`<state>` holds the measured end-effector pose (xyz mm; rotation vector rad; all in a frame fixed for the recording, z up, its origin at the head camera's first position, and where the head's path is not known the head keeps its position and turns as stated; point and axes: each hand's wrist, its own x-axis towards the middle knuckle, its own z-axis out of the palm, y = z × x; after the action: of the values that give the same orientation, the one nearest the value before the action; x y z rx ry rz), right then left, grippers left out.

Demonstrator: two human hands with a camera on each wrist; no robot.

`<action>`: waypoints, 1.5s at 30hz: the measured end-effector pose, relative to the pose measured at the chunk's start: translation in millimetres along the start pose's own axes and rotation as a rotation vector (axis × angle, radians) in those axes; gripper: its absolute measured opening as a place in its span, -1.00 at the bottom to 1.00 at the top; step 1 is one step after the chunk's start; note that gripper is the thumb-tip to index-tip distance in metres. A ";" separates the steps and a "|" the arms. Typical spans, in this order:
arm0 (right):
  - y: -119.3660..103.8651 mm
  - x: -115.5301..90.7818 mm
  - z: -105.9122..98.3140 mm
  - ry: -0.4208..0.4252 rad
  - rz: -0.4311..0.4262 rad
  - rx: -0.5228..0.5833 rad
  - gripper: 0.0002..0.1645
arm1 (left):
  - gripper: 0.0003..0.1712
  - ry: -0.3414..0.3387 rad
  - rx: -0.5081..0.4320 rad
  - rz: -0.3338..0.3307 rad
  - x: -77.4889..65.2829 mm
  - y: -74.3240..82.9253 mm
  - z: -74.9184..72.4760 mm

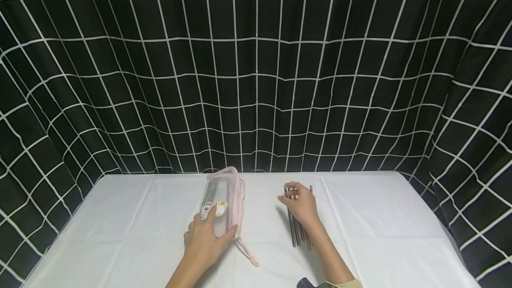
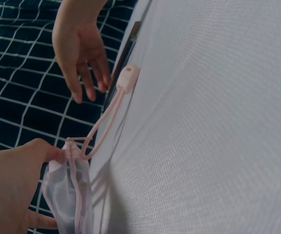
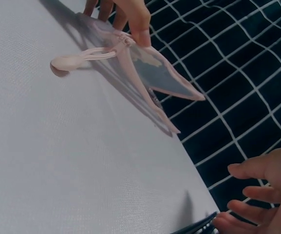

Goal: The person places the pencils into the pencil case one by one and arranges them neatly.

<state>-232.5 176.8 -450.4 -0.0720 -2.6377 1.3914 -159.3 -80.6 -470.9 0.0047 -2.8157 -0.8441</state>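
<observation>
My left hand (image 1: 203, 238) grips the near end of a see-through pencil case (image 1: 225, 189) with pink trim, thumb on its right edge and fingers on the other side. Several slim sticks, like pencils, show through its wall, beside a cartoon sticker. In the right wrist view the case's zipped side (image 3: 138, 83) gapes apart at the far end. My right hand (image 1: 302, 203) hovers at the far part of several dark pencils (image 1: 294, 230) lying side by side. Its fingers are spread and loosely bent, with fingertips right by the pencils and nothing held.
A pink zipper pull (image 1: 250, 257) on a cord hangs off the case's near end and lies on the white tablecloth (image 1: 132, 226). Behind the table and at both sides hangs a black curtain (image 1: 248, 61) with a white grid.
</observation>
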 end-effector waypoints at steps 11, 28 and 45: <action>-5.2 -2.6 0.6 -0.037 -0.006 -0.089 -0.28 | -0.05 -0.008 0.006 -0.006 0.5 -0.5 -0.4; -8.0 -5.0 6.8 -0.078 -0.022 -0.184 -0.28 | -0.05 0.001 -0.004 0.001 -0.1 -0.1 0.4; 0.7 -2.2 19.8 -0.073 -0.043 -0.187 -0.28 | -0.04 -0.004 0.006 0.006 0.1 1.4 -1.3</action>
<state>-233.5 160.8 -462.2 0.0134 -2.8050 1.1529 -159.1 -80.1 -469.0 -0.0037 -2.8201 -0.8355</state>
